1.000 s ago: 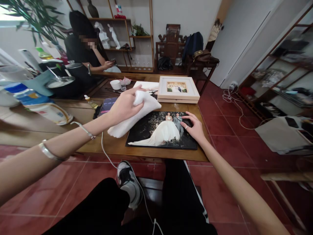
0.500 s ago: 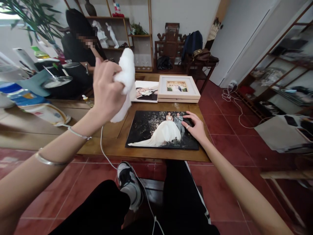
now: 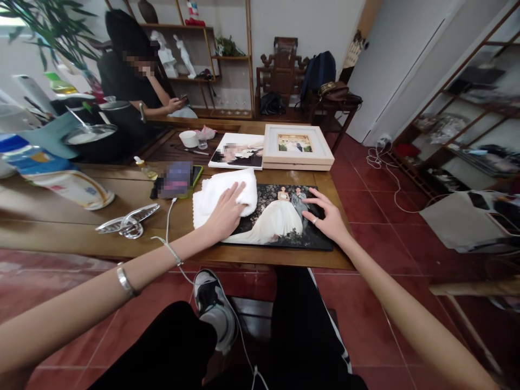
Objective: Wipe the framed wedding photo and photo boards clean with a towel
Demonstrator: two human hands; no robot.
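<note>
A wedding photo panel lies flat near the table's front edge, showing a couple against dark foliage. On its left part rests a folded white cloth, which also spreads past the panel's left edge. My left hand presses down on the cloth, a fold of it bunched at the fingers. At the panel's right side, my right hand touches the surface with fingers apart and holds nothing.
Behind the panel are a framed photo and another photo print. Left on the table are a phone, a dropper bottle, a metal hair clip and a plastic bottle. A cable crosses the edge. A person sits opposite.
My left hand has come down with the white cloth from the air onto the panel's left part. My right hand stays almost where it was.
</note>
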